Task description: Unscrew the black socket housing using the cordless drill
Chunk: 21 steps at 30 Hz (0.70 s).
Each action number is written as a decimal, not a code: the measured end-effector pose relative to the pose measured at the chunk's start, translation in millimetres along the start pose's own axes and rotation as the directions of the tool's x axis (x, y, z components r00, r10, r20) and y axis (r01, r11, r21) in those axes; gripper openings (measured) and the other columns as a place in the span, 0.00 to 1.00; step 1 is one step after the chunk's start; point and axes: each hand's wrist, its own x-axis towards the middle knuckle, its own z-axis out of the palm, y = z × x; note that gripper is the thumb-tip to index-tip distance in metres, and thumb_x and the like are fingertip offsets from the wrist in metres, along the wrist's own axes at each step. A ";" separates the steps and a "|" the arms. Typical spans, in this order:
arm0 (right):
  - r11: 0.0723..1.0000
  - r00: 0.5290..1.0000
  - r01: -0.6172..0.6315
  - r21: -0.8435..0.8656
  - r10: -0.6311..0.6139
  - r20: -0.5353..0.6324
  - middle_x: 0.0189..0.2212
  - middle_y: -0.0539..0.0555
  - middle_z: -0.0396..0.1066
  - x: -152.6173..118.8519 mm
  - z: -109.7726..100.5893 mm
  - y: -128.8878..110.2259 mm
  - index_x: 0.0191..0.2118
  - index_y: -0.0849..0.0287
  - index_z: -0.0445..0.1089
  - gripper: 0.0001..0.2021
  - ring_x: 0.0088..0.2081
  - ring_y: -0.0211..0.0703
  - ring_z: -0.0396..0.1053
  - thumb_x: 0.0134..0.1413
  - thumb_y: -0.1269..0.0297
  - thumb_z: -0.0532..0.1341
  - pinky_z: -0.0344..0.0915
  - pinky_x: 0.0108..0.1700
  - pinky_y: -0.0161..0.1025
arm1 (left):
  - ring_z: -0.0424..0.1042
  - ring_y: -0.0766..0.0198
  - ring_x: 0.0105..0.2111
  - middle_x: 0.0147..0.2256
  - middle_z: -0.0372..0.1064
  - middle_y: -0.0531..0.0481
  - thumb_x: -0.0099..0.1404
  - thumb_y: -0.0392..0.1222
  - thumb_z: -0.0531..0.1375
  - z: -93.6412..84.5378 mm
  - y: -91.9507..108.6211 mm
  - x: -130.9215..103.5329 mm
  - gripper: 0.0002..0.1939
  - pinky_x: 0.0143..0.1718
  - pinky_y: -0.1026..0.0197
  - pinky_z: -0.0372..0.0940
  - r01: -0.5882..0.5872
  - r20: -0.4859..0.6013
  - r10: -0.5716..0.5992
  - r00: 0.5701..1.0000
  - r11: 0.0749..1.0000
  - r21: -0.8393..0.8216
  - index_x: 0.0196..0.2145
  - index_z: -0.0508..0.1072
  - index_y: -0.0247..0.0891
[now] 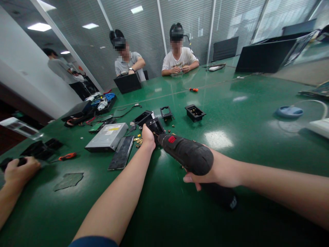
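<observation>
My right hand [205,171] is wrapped round the grip of a black cordless drill [186,152] with a red switch on top. Its bit points into a black plastic socket housing [156,127], which my left hand [148,137] holds upright from the left side. Whether the bit touches a screw is too small to tell. Small brass pieces [138,140] and screws lie on the table beside my left hand. Behind the held housing are another black housing [144,117] and a black frame [167,112]. Further right stands an open black housing [195,112] with brass parts inside.
A silver disc drive [107,137] and a dark flat panel [121,152] lie left of my left arm. At far left, another person's hand [22,169] grips something black near an orange screwdriver [67,156]. Two people sit across the green table [257,137].
</observation>
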 end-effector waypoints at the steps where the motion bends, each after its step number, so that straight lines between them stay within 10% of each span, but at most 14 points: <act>1: 1.000 1.000 0.001 0.001 -0.001 -0.001 0.29 0.46 0.79 -0.2 0.3 -0.8 0.40 0.56 0.73 0.27 0.25 0.42 0.79 0.48 0.60 0.91 0.75 0.29 0.37 | 0.90 0.44 0.36 0.31 0.82 0.42 0.83 0.52 0.53 3.0 0.3 -2.8 0.20 0.40 0.48 0.86 -0.011 -0.033 0.012 0.999 1.000 0.010 0.41 0.79 0.40; 21: 1.000 1.000 0.001 -0.021 -0.001 0.009 0.24 0.46 0.77 -1.8 2.0 -5.3 0.36 0.56 0.73 0.26 0.25 0.42 0.78 0.52 0.55 0.89 0.75 0.31 0.38 | 0.92 0.42 0.39 0.29 0.80 0.44 0.84 0.51 0.53 8.0 4.5 -9.8 0.20 0.43 0.46 0.86 -0.002 -0.063 0.005 0.998 0.999 0.047 0.41 0.79 0.41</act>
